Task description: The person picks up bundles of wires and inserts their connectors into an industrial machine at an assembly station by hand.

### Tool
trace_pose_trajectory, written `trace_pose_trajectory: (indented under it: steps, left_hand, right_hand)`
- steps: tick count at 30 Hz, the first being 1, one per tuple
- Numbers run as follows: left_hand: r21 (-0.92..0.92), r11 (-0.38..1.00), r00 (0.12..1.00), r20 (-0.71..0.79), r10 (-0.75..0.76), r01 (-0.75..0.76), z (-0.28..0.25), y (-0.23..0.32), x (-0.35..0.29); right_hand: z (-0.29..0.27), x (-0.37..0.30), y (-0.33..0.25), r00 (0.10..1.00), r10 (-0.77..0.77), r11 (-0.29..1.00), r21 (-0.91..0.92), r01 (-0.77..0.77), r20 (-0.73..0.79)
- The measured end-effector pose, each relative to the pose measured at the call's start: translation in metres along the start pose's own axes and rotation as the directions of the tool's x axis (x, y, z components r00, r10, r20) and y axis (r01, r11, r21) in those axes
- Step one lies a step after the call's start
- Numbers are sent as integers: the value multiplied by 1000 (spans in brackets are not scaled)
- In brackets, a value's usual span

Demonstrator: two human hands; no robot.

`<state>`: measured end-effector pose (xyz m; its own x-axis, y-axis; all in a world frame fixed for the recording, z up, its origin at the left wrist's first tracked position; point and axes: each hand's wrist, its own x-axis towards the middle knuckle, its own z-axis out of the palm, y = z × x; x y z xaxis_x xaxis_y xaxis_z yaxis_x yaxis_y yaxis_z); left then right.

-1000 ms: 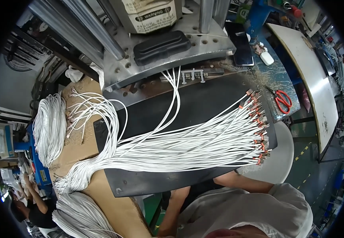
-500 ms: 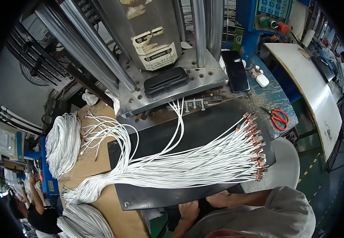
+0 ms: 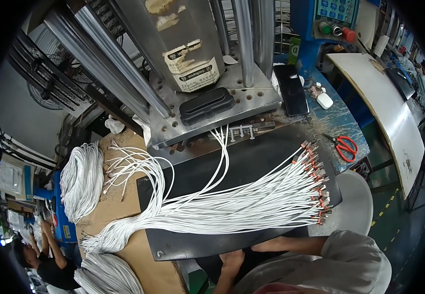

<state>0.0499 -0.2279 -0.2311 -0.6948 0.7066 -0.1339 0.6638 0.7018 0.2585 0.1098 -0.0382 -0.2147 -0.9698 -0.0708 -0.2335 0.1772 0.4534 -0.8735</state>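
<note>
A thick bundle of white cables [image 3: 232, 210] lies across a black board [image 3: 251, 161], its metal and orange connector ends [image 3: 315, 181] fanned out at the right. A few cables curve up into a small metal fixture [image 3: 242, 131] at the foot of a press machine [image 3: 207, 103]. My left hand [image 3: 231, 259] sits just below the board's front edge, fingers curled, with nothing seen in it. My right hand [image 3: 260, 246] reaches leftward along that same edge, close to the left one; its fingers are mostly hidden.
A coil of white cables [image 3: 80, 179] rests on cardboard [image 3: 119, 206] at the left, with another bundle [image 3: 107, 277] below. Red scissors [image 3: 345, 146], a dark phone [image 3: 292, 89] and a white stool [image 3: 354, 206] are at the right. Another person [image 3: 46, 259] works at lower left.
The view has tilted upward, so more of the press machine shows. The cables have not moved. My hands stay at the board's front edge.
</note>
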Motion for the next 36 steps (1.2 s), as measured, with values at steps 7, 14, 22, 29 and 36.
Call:
trace_pose_trajectory:
  steps: [7, 14, 22, 29, 36]
  left_hand:
    - [-715, 689, 696, 556, 455, 121, -227, 33, 24]
    - [-43, 805, 760, -363, 539, -592, -239, 46, 159]
    - [288, 933, 942, -191, 277, -216, -246, -63, 206]
    - [-200, 801, 820, -29, 571, -565, -256, -1, 165]
    - [-47, 723, 724, -73, 686, -689, -240, -14, 165]
  right_hand:
    - [110, 21, 19, 994, 5, 997, -70, -13, -112]
    - [57, -25, -86, 972, -234, 961, -143, 237, 33]
    - [-199, 13, -163, 808, -414, 793, -603, 93, -419]
    - [-245, 100, -103, 762, -424, 793, -606, 52, -489]
    - [-301, -13, -149, 988, 0, 990, -142, 22, 152]
